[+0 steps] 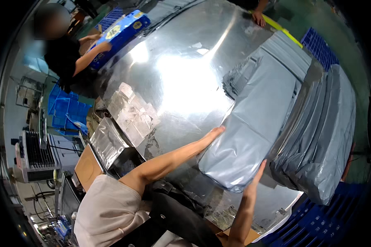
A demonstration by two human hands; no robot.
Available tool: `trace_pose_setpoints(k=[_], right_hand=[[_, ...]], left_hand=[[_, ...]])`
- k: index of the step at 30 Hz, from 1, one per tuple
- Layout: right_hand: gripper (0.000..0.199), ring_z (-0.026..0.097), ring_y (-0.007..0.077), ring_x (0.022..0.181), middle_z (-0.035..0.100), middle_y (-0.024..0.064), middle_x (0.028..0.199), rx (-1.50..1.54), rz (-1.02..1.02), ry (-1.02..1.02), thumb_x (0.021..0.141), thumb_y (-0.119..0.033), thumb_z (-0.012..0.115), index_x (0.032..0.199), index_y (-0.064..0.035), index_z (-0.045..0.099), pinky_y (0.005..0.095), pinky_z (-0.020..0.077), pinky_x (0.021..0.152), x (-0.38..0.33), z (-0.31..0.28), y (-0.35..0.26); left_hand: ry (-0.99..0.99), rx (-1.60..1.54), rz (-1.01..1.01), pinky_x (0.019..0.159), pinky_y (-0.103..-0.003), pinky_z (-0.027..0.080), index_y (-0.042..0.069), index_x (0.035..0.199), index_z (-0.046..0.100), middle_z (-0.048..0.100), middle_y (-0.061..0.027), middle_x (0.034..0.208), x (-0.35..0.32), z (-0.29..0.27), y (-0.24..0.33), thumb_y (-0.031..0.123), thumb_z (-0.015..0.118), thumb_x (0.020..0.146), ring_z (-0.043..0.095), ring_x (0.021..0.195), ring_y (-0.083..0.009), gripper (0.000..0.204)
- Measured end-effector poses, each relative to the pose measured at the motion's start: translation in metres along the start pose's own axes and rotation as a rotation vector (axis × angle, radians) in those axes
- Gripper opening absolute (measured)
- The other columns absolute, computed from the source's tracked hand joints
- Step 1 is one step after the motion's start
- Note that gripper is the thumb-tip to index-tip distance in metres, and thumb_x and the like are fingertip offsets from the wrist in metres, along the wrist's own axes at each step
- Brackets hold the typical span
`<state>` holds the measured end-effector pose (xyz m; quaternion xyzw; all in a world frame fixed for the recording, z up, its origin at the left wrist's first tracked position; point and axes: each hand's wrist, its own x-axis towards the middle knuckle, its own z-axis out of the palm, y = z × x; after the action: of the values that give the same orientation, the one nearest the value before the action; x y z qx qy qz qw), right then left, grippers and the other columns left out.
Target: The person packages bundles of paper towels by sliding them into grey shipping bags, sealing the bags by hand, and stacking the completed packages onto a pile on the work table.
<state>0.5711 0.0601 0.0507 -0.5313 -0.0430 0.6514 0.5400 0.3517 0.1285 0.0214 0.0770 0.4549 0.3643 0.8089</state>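
Note:
A long stack of grey plastic bags (251,123) lies on the shiny metal table (181,123) in front of me. My left hand (217,132) grips its left edge, with the fingers partly hidden beneath. Around the near right corner, my right hand (256,176) has hold of the same stack, its fingers pressed along the side. Under the stack's far end, more grey bags (286,53) are fanned out. Close on the right, a thick, bulging pile of grey bags (321,136) hangs near the table's edge.
At the far left a co-worker (66,49) handles a blue box (119,35). Another person's hand (258,18) rests at the far edge. White paper scraps (130,111) lie on the left. Blue crates (66,107) and blue pallets (313,218) stand beside the table.

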Motion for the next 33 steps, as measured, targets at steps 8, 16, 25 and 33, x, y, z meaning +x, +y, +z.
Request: trace_pose_setpoints(k=[8,16,25,33], right_hand=[[0.075,0.033,0.0243,0.116,0.033,0.0165,0.126,-0.378,-0.461,-0.228,0.069,-0.021,0.059,0.131,0.0020,0.023,0.0320,0.0235,0.098,-0.092,0.044,-0.104],[0.042,0.054,0.0145,0.081,0.057,0.0074,0.087,-0.333,-1.017,-0.096,0.074,-0.031,0.056,0.102,-0.0010,0.047,0.0246,0.0425,0.072,-0.152,-0.020,-0.250],[0.040,0.056,0.0210,0.087,0.059,0.0110,0.097,-0.110,-0.775,-0.087,0.084,-0.034,0.050,0.108,-0.0019,0.054,0.0311,0.0447,0.076,-0.036,-0.101,-0.386],[0.065,0.043,0.0272,0.114,0.044,0.0184,0.124,-0.452,-1.210,0.059,0.084,-0.050,0.039,0.127,-0.0007,0.037,0.0341,0.0329,0.093,-0.062,-0.132,-0.327]], left_hand=[[-0.018,0.527,0.359,0.077,-0.031,0.047,-0.003,0.114,0.048,0.055,-0.0172,0.103,-0.115,0.096,0.054,0.046,0.052,0.076,0.056,0.091,-0.0224,0.062],[-0.268,0.490,0.726,0.073,-0.027,0.047,-0.001,0.106,0.055,0.059,-0.0101,0.094,-0.137,0.276,0.063,0.040,0.053,0.080,0.058,0.082,-0.0159,0.049],[-0.443,0.442,0.382,0.086,-0.034,0.044,0.006,0.124,0.041,0.052,-0.0120,0.117,-0.005,0.398,0.033,0.043,0.044,0.086,0.051,0.104,-0.0207,0.054],[-0.222,0.791,1.308,0.085,-0.038,0.043,-0.006,0.122,0.036,0.050,-0.0207,0.113,-0.030,0.373,0.001,0.050,0.057,0.077,0.050,0.106,-0.0274,0.075]])
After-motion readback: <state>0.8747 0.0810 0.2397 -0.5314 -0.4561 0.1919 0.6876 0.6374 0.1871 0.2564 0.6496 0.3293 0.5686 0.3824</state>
